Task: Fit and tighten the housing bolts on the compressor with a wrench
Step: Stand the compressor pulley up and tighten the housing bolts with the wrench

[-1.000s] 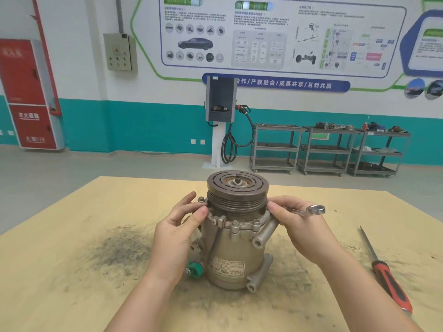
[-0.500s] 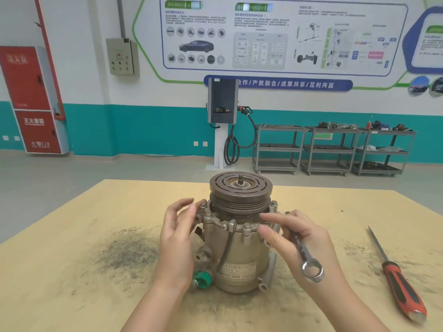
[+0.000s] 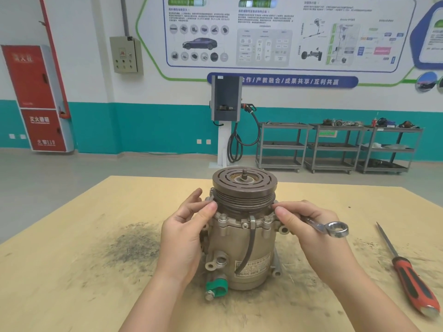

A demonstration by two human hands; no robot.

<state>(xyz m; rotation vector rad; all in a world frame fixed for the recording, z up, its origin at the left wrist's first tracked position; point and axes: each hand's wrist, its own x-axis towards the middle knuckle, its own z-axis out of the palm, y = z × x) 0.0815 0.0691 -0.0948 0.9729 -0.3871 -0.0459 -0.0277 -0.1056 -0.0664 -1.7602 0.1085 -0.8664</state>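
The compressor [image 3: 242, 238] stands upright on the wooden table [image 3: 72, 271], its grooved brown pulley on top. Housing bolts [image 3: 223, 218] stick up around the flange below the pulley. My left hand [image 3: 184, 231] rests on the compressor's left side, thumb tip against the flange under the pulley. My right hand [image 3: 309, 226] holds a silver wrench [image 3: 328, 227], whose ring end points out to the right, while thumb and fingertip touch the flange at the right edge.
A red-handled screwdriver [image 3: 407, 274] lies on the table to the right. A dark grime patch [image 3: 134, 245] stains the wood at the left. Beyond the table stand a charging post [image 3: 226, 121] and grey shelf carts [image 3: 335, 147].
The compressor has been turned, so a different face with the strap and label looks at me. My right hand swung the wrench from pointing down to pointing right and returned to the flange.
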